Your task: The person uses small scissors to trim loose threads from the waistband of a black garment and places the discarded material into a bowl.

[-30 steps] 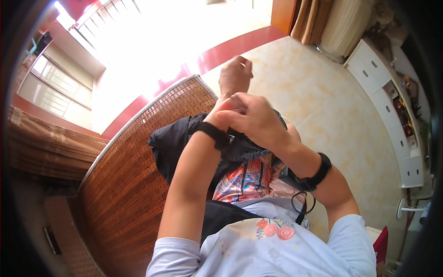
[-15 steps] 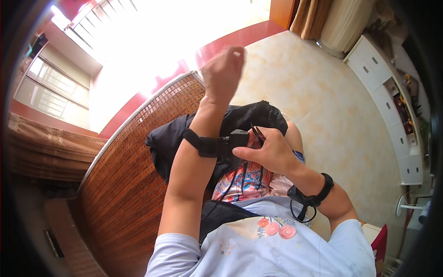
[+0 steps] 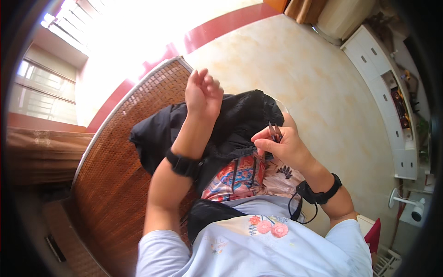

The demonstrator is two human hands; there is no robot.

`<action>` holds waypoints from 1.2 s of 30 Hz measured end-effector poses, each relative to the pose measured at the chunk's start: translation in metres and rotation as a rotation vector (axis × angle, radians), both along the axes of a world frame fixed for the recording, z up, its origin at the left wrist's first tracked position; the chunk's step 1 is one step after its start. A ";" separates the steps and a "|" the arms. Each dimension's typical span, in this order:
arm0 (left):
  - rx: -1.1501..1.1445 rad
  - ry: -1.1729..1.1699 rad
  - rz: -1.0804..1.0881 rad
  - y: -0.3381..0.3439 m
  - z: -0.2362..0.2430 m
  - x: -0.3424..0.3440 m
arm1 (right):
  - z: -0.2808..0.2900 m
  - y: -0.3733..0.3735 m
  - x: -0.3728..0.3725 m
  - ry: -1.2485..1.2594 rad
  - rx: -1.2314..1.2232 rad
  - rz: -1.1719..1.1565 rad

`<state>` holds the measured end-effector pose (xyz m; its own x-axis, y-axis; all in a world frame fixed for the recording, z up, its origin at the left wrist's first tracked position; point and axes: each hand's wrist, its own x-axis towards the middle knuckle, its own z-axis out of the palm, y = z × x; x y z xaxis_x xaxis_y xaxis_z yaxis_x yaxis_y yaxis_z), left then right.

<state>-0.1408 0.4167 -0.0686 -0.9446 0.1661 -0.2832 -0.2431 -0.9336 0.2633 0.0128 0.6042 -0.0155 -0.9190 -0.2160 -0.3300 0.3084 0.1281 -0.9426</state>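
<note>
Across my lap lies a bunched black garment (image 3: 249, 111) with a gathered edge. My left hand (image 3: 203, 94) is raised above its far left part, palm turned up, fingers loosely bent and somewhat apart, nothing seen in them. To the right, my right hand (image 3: 284, 145) is closed around small dark thread snips (image 3: 275, 132), their pointed blades sticking up between the fingers. Its thumb and forefinger come together over the garment's right edge; whether they pinch a thread as well is too small to tell. Both wrists carry a black strap with a device.
I sit on a brown woven mat (image 3: 115, 184) with a pale edge. Patterned pink cloth (image 3: 235, 177) covers my legs. Beyond lie a tiled floor (image 3: 323, 106), a white cabinet (image 3: 383, 97) on the right, a white camera on a stand (image 3: 417, 210), and brown curtains (image 3: 46, 154) on the left.
My left hand has moved nearer and left, away from my right hand, turning from a fist to palm up with looser fingers. The right hand, holding the snips, shifted slightly right.
</note>
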 end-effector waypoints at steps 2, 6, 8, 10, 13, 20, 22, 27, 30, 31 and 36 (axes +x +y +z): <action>-0.279 0.063 -0.405 -0.001 -0.011 0.028 | -0.006 0.016 -0.001 0.025 -0.056 -0.061; -0.553 0.002 -0.737 -0.016 -0.026 0.073 | -0.025 0.041 -0.002 -0.027 -0.046 -0.284; -0.758 0.036 -0.789 -0.026 -0.026 0.085 | -0.035 0.045 -0.003 -0.001 -0.027 -0.317; -0.845 0.042 -0.820 -0.026 -0.024 0.090 | -0.043 0.048 -0.005 0.088 0.000 -0.339; -0.868 0.146 -0.773 0.001 -0.023 0.089 | -0.047 0.057 -0.013 -0.117 -0.009 -0.326; -0.956 0.107 -0.889 0.086 -0.046 0.051 | -0.053 0.067 -0.037 0.001 0.003 -0.312; -0.405 -0.158 -0.758 0.083 -0.046 0.051 | -0.056 0.073 -0.046 0.022 0.056 -0.355; -0.341 -0.166 -0.734 0.052 -0.041 0.065 | -0.064 0.064 -0.059 -0.017 0.176 -0.276; -0.245 -0.113 -0.690 0.045 -0.040 0.072 | -0.070 0.050 -0.062 -0.010 0.132 -0.168; -0.230 -0.114 -0.713 0.041 -0.039 0.071 | -0.072 0.048 -0.063 0.006 0.158 -0.211; -0.193 -0.148 -0.631 0.053 -0.040 0.071 | -0.075 0.051 -0.058 -0.035 0.188 -0.287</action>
